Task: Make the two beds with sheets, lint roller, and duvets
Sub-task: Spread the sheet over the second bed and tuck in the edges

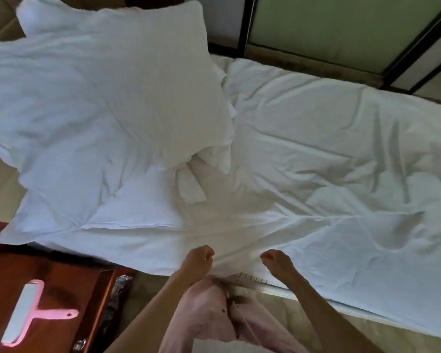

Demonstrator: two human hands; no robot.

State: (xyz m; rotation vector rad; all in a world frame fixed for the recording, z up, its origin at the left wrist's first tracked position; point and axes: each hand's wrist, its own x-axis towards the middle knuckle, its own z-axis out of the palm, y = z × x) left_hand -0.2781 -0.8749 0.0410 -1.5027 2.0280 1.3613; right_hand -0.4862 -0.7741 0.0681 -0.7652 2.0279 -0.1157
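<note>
We hold the white sheet (316, 149) at the near edge of the bed with both fists. Our left hand (198, 259) and right hand (275, 261) sit close together, fingers curled into the cloth, and creases fan out from them across the bed. The sheet lies wrinkled over the mattress (316, 299), reaching its far edge. White pillows (99, 98) are heaped at the left end of the bed. Beside that end, the pink lint roller (28, 314) lies flat on the reddish wooden nightstand (69, 281), well apart from our hands.
</note>
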